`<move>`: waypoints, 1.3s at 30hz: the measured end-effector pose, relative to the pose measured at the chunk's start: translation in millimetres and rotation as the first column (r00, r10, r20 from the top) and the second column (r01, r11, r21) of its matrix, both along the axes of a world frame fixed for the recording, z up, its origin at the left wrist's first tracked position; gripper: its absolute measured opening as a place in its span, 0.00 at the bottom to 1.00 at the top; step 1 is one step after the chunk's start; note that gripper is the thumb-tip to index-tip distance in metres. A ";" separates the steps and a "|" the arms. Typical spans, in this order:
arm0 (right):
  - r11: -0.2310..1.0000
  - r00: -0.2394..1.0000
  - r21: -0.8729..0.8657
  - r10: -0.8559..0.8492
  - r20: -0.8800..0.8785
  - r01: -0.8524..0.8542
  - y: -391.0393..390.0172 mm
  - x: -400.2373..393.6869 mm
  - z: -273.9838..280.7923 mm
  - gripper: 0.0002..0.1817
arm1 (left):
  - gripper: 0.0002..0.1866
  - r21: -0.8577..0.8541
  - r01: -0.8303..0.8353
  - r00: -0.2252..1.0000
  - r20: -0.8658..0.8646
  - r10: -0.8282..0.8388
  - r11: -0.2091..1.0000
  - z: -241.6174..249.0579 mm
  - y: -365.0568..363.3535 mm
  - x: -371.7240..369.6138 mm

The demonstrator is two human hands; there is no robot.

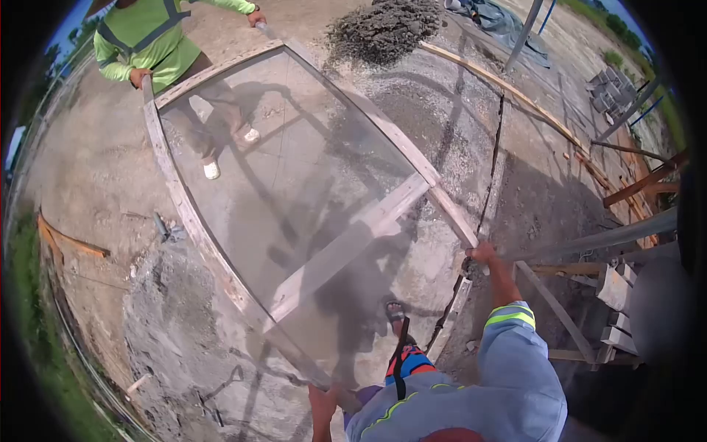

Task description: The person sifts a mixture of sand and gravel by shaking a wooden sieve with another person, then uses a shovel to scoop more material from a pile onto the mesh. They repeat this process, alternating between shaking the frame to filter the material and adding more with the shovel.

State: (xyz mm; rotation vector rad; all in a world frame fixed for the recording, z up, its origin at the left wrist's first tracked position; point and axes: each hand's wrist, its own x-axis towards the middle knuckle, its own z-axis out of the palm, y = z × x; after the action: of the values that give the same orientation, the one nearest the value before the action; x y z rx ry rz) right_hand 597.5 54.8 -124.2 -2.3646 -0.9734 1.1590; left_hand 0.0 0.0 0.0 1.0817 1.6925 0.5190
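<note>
Right hand (482,255) wrapping fingers round handle (453,214) of screen frame (202,237); left hand (322,403) meeting other handle (294,358), finger closure too blurred to tell; co-worker (151,40) holding far end (221,71), presumably sharing weight.

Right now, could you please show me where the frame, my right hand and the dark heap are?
Frame (350,244): head view, middle of its wooden crossbar.
Right hand (484,254): head view, back of the hand.
Dark heap (383,31): head view, middle of its lumpy surface.
</note>
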 end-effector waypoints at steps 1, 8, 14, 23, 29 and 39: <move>0.999 1.000 -0.039 0.010 -0.010 -0.010 -22.0 -7.9 -3.0 0.29 | 0.37 -0.039 -0.010 1.000 -0.010 0.010 0.999 5.3 -22.9 -6.1; 0.998 1.000 -0.056 -0.006 -0.011 0.006 -64.1 -225.4 -160.9 0.32 | 0.31 -0.036 -0.262 0.939 -0.239 0.247 0.964 -54.1 -37.9 -200.7; 0.995 0.996 -0.074 -0.073 -0.045 0.070 -84.7 -349.0 -216.9 0.26 | 0.30 0.114 -0.091 0.877 -0.461 0.134 0.989 -220.8 -47.3 -362.9; 0.971 0.997 -0.231 -0.062 0.033 0.068 -105.6 -461.0 -381.8 0.27 | 0.31 -0.006 -0.104 0.954 -0.283 0.098 0.995 -468.3 -4.2 -466.8; 0.921 0.821 -0.099 -0.382 -0.424 0.377 -87.6 -543.9 -456.4 0.15 | 0.31 0.011 -0.120 0.941 -0.319 0.118 0.993 -606.8 -3.4 -515.7; 0.914 0.885 -0.163 0.296 -0.359 -0.372 -73.1 -504.6 -583.7 0.17 | 0.35 0.065 -0.203 0.856 -0.472 0.209 0.977 -660.5 -11.9 -498.7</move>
State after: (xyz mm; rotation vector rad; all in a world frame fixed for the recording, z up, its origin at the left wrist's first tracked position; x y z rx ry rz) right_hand 92.9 -18.3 -708.0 -2.1088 -1.2156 1.8185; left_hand -498.7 -11.9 -660.5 1.1026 2.2614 0.4161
